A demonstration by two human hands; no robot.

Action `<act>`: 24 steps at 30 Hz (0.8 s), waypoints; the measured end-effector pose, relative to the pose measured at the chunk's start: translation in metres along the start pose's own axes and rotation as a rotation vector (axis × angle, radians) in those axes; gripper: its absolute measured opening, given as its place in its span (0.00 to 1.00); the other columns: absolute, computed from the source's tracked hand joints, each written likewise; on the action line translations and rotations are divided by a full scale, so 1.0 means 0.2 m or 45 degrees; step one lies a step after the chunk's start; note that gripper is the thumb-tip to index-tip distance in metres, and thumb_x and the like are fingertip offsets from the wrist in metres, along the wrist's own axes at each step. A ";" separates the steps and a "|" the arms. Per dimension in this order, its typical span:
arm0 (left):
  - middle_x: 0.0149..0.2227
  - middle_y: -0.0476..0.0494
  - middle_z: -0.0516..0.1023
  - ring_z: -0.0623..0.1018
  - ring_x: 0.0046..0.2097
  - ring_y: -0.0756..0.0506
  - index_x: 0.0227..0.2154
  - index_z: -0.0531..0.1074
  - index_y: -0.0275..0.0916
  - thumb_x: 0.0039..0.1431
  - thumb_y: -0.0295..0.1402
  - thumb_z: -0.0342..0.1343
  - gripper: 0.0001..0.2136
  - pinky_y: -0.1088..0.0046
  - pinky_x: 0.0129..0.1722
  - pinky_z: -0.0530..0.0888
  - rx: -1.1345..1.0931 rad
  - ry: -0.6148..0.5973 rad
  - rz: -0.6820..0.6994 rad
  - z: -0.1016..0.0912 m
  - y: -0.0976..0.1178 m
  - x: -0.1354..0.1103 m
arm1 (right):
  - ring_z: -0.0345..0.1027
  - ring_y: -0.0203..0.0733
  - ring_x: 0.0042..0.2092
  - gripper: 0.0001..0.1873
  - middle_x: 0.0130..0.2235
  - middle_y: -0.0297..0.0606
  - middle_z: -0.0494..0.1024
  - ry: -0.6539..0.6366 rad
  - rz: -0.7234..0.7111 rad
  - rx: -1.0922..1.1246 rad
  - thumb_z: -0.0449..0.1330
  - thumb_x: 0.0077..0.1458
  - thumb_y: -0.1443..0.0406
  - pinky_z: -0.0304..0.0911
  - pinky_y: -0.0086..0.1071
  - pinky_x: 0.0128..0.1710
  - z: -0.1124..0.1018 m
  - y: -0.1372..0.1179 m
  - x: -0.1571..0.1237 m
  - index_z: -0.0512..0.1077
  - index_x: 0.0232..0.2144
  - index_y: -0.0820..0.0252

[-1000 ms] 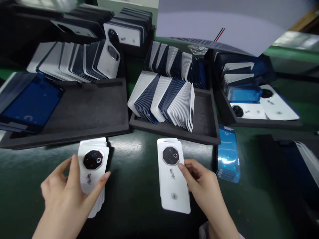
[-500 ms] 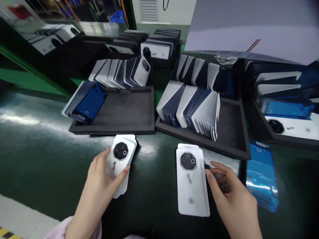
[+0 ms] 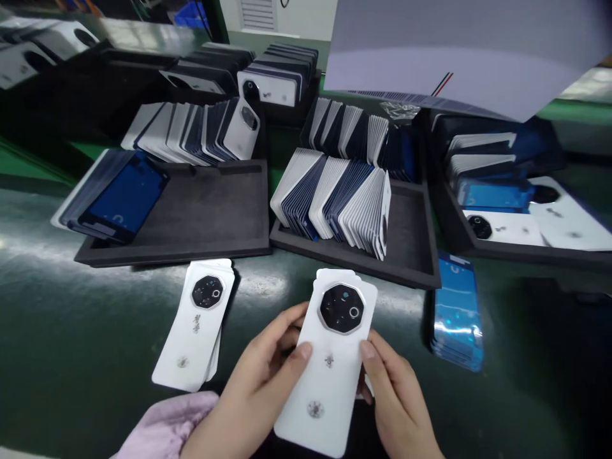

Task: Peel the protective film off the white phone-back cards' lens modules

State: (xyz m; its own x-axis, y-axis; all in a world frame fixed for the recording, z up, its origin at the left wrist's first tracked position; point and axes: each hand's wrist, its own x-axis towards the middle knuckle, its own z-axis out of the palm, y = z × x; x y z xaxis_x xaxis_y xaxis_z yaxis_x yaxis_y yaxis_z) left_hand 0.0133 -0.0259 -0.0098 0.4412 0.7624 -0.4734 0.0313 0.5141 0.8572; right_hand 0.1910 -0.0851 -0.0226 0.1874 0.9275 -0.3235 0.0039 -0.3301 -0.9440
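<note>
A white phone back cover (image 3: pixel 318 382) with a black octagonal camera area is held between my two hands, raised over the bench. My left hand (image 3: pixel 265 376) grips its left edge, thumb on the face and fingers behind. On the opposite edge, my right hand (image 3: pixel 394 395) closes with the thumb at the rim. Behind its top shows the edge of another white cover (image 3: pixel 335 274), the rest of which is mostly hidden. To the left, a small stack of white phone back covers (image 3: pixel 191 338) lies on the bench, untouched.
A dark foam tray (image 3: pixel 191 248) at left holds leaning covers, one faced with blue film (image 3: pixel 124 197). The middle tray (image 3: pixel 411 271) carries rows of covers, and another tray (image 3: pixel 454 229) stands right. Blue-filmed pieces (image 3: pixel 456 312) lie stacked right. A large white sheet (image 3: pixel 430 51) hangs above.
My left hand has let go of the left stack and moved right. Both hands now hold a white cover lifted from the right stack. The view has shifted slightly rightward.
</note>
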 end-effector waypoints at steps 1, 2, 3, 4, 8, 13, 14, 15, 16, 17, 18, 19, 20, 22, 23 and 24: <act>0.49 0.41 0.85 0.82 0.48 0.40 0.59 0.77 0.48 0.71 0.44 0.60 0.18 0.68 0.47 0.80 -0.087 -0.049 -0.026 -0.01 0.01 0.02 | 0.52 0.34 0.24 0.24 0.23 0.27 0.62 0.000 -0.011 -0.002 0.51 0.73 0.50 0.55 0.25 0.21 -0.01 0.00 0.00 0.75 0.33 0.57; 0.42 0.43 0.86 0.82 0.43 0.42 0.55 0.80 0.47 0.69 0.44 0.61 0.16 0.72 0.42 0.79 -0.136 -0.072 -0.030 -0.02 0.02 0.04 | 0.53 0.34 0.25 0.23 0.24 0.28 0.63 -0.011 -0.031 -0.012 0.51 0.74 0.50 0.54 0.26 0.22 -0.02 -0.01 0.00 0.74 0.33 0.57; 0.37 0.46 0.84 0.80 0.39 0.44 0.50 0.83 0.45 0.68 0.44 0.63 0.14 0.75 0.38 0.78 -0.158 -0.064 -0.024 -0.02 0.03 0.05 | 0.53 0.34 0.25 0.23 0.24 0.28 0.63 -0.033 -0.048 -0.028 0.51 0.74 0.51 0.53 0.26 0.22 -0.02 -0.02 0.00 0.73 0.32 0.57; 0.33 0.47 0.82 0.78 0.36 0.46 0.46 0.84 0.44 0.67 0.45 0.64 0.13 0.78 0.35 0.75 -0.163 -0.043 -0.020 -0.03 0.03 0.06 | 0.53 0.34 0.25 0.22 0.24 0.28 0.63 -0.063 -0.062 -0.045 0.51 0.74 0.53 0.51 0.27 0.22 -0.02 -0.02 0.00 0.72 0.31 0.57; 0.27 0.50 0.74 0.69 0.29 0.50 0.37 0.84 0.40 0.62 0.52 0.66 0.18 0.81 0.27 0.68 -0.093 0.028 -0.017 -0.02 0.00 0.08 | 0.51 0.34 0.24 0.21 0.24 0.27 0.61 -0.119 -0.131 -0.121 0.49 0.75 0.56 0.49 0.29 0.22 -0.01 -0.06 0.00 0.70 0.30 0.54; 0.25 0.52 0.67 0.64 0.27 0.51 0.30 0.77 0.36 0.65 0.53 0.62 0.22 0.81 0.25 0.63 -0.008 -0.044 0.009 -0.02 -0.01 0.08 | 0.64 0.36 0.25 0.15 0.26 0.29 0.71 -0.049 -0.374 -0.417 0.49 0.75 0.63 0.62 0.29 0.26 -0.03 -0.03 0.02 0.72 0.36 0.51; 0.25 0.53 0.65 0.62 0.27 0.51 0.29 0.75 0.36 0.66 0.52 0.61 0.21 0.81 0.24 0.62 0.019 -0.044 0.018 -0.03 -0.01 0.08 | 0.66 0.36 0.26 0.09 0.30 0.30 0.74 0.037 -0.445 -0.523 0.53 0.73 0.64 0.65 0.28 0.26 -0.03 -0.02 0.02 0.73 0.41 0.52; 0.25 0.53 0.64 0.61 0.26 0.52 0.28 0.74 0.36 0.67 0.50 0.60 0.21 0.81 0.24 0.61 0.052 -0.036 0.040 -0.03 -0.02 0.08 | 0.69 0.37 0.30 0.05 0.35 0.33 0.76 0.154 -0.541 -0.648 0.58 0.70 0.63 0.67 0.27 0.27 -0.03 0.00 0.03 0.72 0.46 0.53; 0.25 0.54 0.64 0.61 0.26 0.52 0.27 0.73 0.37 0.68 0.48 0.59 0.20 0.81 0.24 0.60 0.095 -0.022 0.074 -0.03 -0.02 0.08 | 0.70 0.38 0.34 0.11 0.42 0.37 0.76 0.276 -0.660 -0.771 0.63 0.67 0.62 0.69 0.28 0.29 -0.03 0.01 0.04 0.71 0.50 0.55; 0.25 0.54 0.64 0.61 0.27 0.52 0.27 0.72 0.37 0.70 0.45 0.58 0.19 0.80 0.24 0.61 0.147 -0.017 0.116 -0.03 -0.03 0.08 | 0.71 0.41 0.39 0.17 0.47 0.42 0.74 0.367 -0.790 -0.887 0.67 0.64 0.61 0.70 0.30 0.31 -0.03 0.02 0.04 0.71 0.52 0.57; 0.25 0.53 0.65 0.63 0.27 0.51 0.27 0.72 0.37 0.70 0.43 0.58 0.17 0.80 0.25 0.62 0.201 -0.021 0.156 -0.03 -0.03 0.08 | 0.70 0.44 0.44 0.18 0.51 0.45 0.72 0.403 -0.907 -0.982 0.69 0.62 0.62 0.70 0.33 0.35 -0.03 0.02 0.05 0.73 0.52 0.58; 0.26 0.53 0.67 0.64 0.28 0.51 0.28 0.72 0.37 0.71 0.41 0.57 0.16 0.80 0.27 0.63 0.250 -0.037 0.193 -0.02 -0.04 0.08 | 0.69 0.46 0.47 0.15 0.53 0.45 0.71 0.384 -0.990 -1.044 0.69 0.62 0.64 0.70 0.35 0.38 -0.02 0.02 0.05 0.75 0.50 0.57; 0.27 0.52 0.69 0.65 0.29 0.50 0.29 0.73 0.38 0.72 0.39 0.56 0.15 0.79 0.28 0.64 0.288 -0.063 0.214 -0.02 -0.05 0.08 | 0.68 0.47 0.48 0.11 0.53 0.44 0.72 0.331 -1.031 -1.068 0.67 0.62 0.68 0.68 0.37 0.41 -0.02 0.02 0.05 0.76 0.47 0.56; 0.28 0.51 0.70 0.66 0.30 0.50 0.30 0.73 0.38 0.73 0.39 0.55 0.15 0.79 0.29 0.64 0.314 -0.115 0.215 -0.01 -0.06 0.08 | 0.68 0.46 0.48 0.11 0.50 0.41 0.74 0.256 -0.975 -0.993 0.64 0.62 0.74 0.67 0.38 0.44 -0.03 0.01 0.05 0.77 0.43 0.54; 0.28 0.51 0.69 0.65 0.30 0.50 0.30 0.73 0.38 0.73 0.39 0.54 0.16 0.79 0.28 0.63 0.309 -0.129 0.195 -0.01 -0.06 0.08 | 0.69 0.45 0.47 0.11 0.48 0.40 0.75 0.290 -0.895 -0.892 0.62 0.62 0.76 0.67 0.38 0.44 -0.03 0.01 0.05 0.77 0.41 0.54; 0.28 0.52 0.68 0.64 0.29 0.50 0.29 0.72 0.38 0.73 0.40 0.53 0.17 0.78 0.26 0.61 0.302 -0.133 0.169 -0.01 -0.06 0.08 | 0.70 0.45 0.45 0.10 0.46 0.39 0.76 0.384 -0.831 -0.762 0.62 0.63 0.75 0.67 0.39 0.44 -0.03 0.01 0.03 0.76 0.40 0.55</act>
State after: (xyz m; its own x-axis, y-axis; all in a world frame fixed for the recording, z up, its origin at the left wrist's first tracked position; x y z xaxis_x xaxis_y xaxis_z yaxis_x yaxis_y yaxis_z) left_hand 0.0190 -0.0197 -0.0283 0.5453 0.7658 -0.3409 0.1706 0.2968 0.9396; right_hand 0.1979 -0.0805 -0.0259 0.2167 0.9040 0.3685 0.6876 0.1266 -0.7150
